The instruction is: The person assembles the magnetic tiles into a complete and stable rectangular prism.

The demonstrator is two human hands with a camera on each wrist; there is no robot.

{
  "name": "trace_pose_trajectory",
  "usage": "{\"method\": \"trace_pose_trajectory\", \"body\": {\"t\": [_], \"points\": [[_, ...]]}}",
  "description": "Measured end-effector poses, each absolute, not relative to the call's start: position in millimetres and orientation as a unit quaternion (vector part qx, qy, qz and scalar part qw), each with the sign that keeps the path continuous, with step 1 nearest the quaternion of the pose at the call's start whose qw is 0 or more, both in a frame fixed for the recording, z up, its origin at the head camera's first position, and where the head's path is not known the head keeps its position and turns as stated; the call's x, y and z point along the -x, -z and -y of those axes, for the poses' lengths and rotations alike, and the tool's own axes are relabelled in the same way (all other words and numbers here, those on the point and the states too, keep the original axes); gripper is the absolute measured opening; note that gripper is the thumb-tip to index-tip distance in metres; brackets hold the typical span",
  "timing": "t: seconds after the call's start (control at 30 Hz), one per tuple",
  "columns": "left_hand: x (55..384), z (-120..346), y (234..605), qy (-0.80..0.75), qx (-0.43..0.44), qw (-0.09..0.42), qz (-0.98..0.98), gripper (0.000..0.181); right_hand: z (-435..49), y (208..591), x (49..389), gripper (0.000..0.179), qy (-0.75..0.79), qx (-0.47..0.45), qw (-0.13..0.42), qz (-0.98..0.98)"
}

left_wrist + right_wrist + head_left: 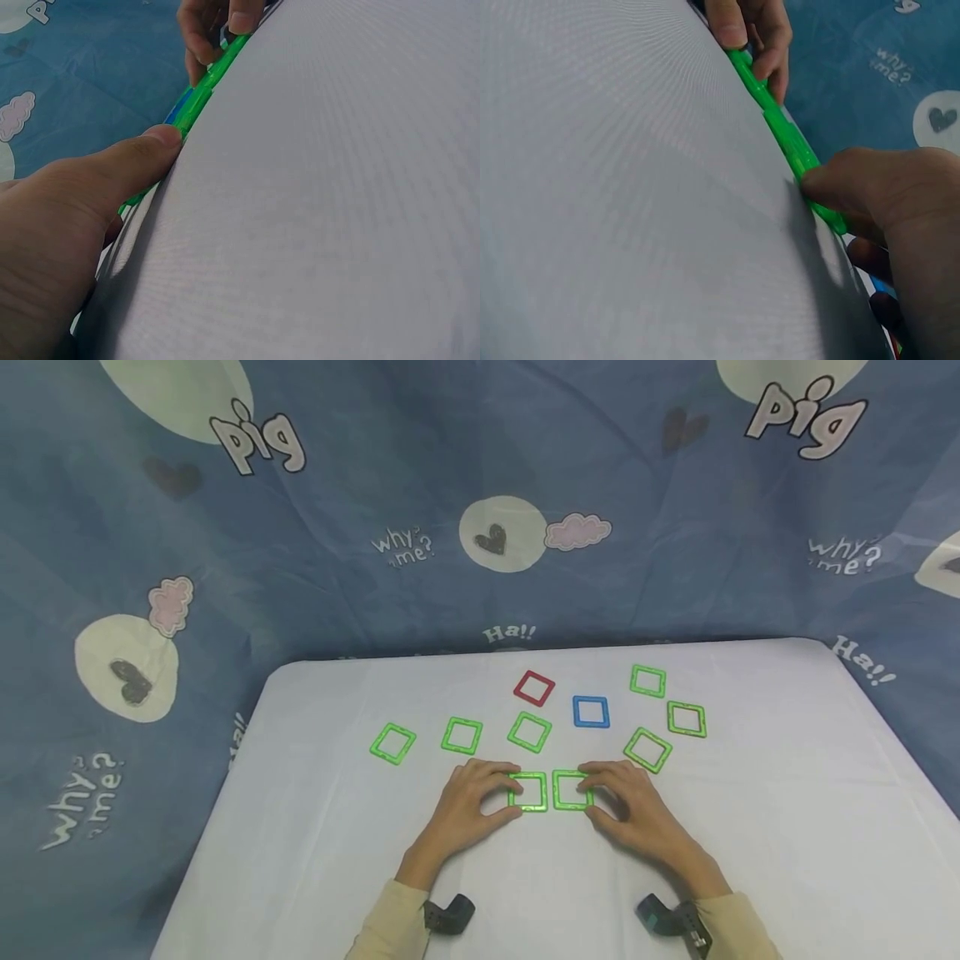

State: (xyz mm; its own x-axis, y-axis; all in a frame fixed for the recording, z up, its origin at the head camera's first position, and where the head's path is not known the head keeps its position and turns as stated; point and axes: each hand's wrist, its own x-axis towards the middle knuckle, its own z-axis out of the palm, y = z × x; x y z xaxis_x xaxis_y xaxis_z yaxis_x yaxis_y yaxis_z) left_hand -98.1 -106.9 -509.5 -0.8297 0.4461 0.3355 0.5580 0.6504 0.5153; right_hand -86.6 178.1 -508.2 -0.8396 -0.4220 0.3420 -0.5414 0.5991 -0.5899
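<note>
Two green square frames lie side by side on the white table, a narrow gap between them in the head view. My left hand (474, 803) pinches the left green square frame (533, 808) between the thumb at its near edge and fingers at its far edge. In the same way my right hand (632, 806) grips the right green square frame (557, 789) by its outer side. The left wrist view shows the left thumb (154, 142) pressed on a green edge. From the right wrist, the right thumb (829, 187) rests against the other green edge (791, 142).
Behind the hands lie a red square frame (522, 695), a blue square frame (592, 724) and several more green ones, such as the far-left green frame (377, 751) and a tilted green frame (635, 757). A blue printed cloth (337, 593) hangs beyond the white table (300, 860).
</note>
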Motion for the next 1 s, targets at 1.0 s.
{"method": "trace_pose_trajectory", "body": {"t": [1.0], "points": [[97.8, 105.2, 506.0, 0.310, 0.262, 0.063, 0.912, 0.022, -177.5, 511.4, 87.3, 0.027, -0.357, -0.271, 0.082, 0.890]]}}
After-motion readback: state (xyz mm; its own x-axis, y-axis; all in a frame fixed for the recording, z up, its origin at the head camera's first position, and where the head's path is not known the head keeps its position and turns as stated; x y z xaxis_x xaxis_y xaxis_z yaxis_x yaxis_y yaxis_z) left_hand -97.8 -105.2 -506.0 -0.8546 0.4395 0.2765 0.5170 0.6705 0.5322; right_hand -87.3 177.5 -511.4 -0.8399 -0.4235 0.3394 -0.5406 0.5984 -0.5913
